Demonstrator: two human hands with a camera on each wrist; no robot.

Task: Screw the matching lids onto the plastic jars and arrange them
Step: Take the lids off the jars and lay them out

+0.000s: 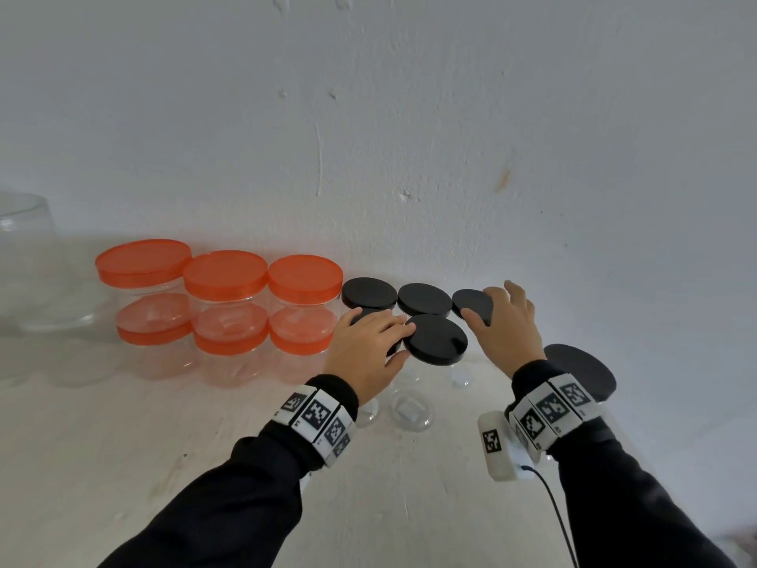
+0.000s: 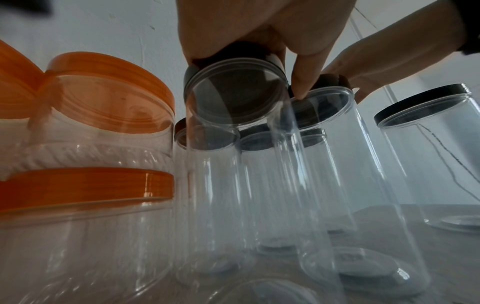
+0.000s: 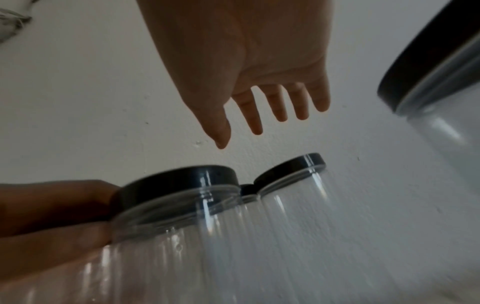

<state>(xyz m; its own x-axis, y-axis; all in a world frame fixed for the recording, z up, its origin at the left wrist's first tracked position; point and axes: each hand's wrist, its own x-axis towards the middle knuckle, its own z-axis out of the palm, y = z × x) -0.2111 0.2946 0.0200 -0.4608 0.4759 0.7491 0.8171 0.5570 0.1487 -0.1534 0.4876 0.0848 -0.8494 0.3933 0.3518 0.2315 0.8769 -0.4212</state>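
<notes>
Several tall clear jars with black lids stand by the wall. My left hand (image 1: 368, 346) lies over the front left jar's lid (image 1: 366, 314). In the left wrist view its fingers (image 2: 259, 30) curl round that lid, and the jar (image 2: 233, 98) looks tilted. One fingertip touches the neighbouring front jar (image 1: 436, 338). My right hand (image 1: 504, 321) hovers over the back right lid (image 1: 471, 303). Its fingers (image 3: 280, 102) are straight and spread, holding nothing. Another black-lidded jar (image 1: 581, 371) stands alone beside my right wrist.
Orange-lidded jars (image 1: 225, 305) are stacked two high in a row of three at the left, against the white wall. A large clear container (image 1: 28, 260) stands at the far left. A cable (image 1: 553, 506) hangs from my right wrist camera.
</notes>
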